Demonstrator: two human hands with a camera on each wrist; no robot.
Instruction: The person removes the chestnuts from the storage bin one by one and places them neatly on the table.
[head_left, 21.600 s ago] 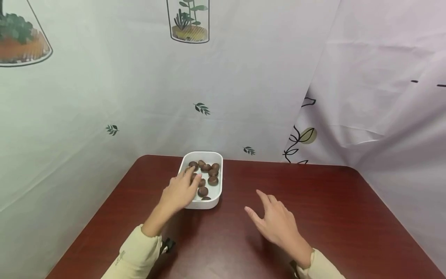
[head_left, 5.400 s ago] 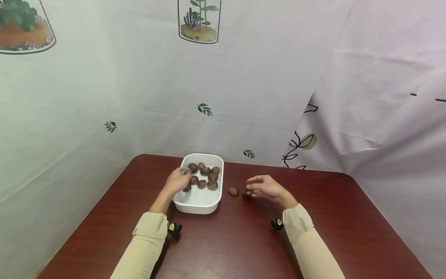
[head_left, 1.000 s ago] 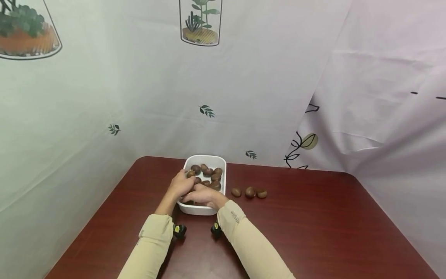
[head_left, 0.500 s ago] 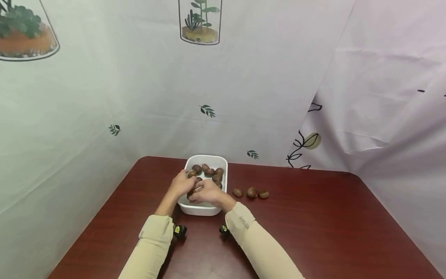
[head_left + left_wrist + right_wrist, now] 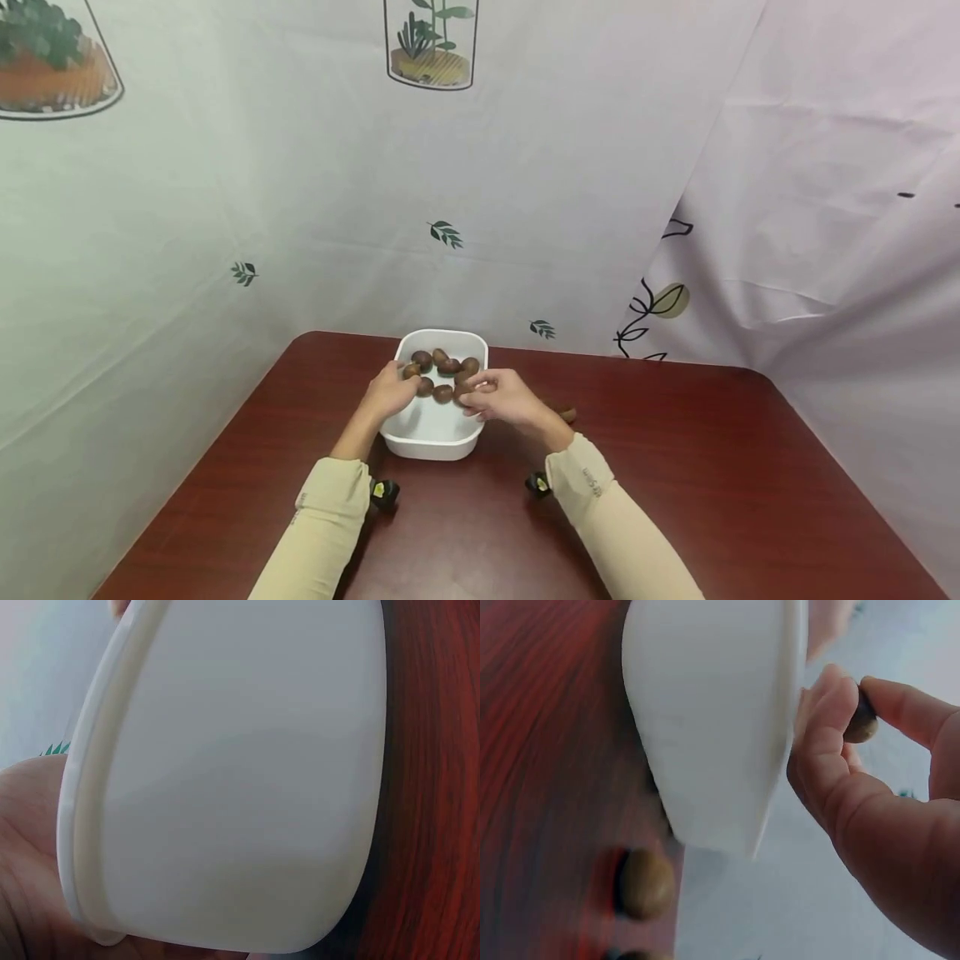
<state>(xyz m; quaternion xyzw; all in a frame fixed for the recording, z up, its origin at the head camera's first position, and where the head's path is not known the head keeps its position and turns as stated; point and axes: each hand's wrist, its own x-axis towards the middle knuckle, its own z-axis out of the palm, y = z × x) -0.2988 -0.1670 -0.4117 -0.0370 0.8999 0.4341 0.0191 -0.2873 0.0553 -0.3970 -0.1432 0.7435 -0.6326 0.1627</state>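
Tabletop (image 5: 675, 483), far edge: tray (image 5: 429, 451); right hand (image 5: 507, 399), now at its right side, pinches chestnut (image 5: 864, 729), apparently mid-removal; left hand (image 5: 387, 393), grip unclear.

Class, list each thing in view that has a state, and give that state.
Tray: upright, uncovered, partly filled.
Tray nuts: lying inside.
Held nut: between fingertips.
Loose nuts: resting on the table.
Left hand: at the tray's left rim; grip unclear.
Right hand: pinching a nut.
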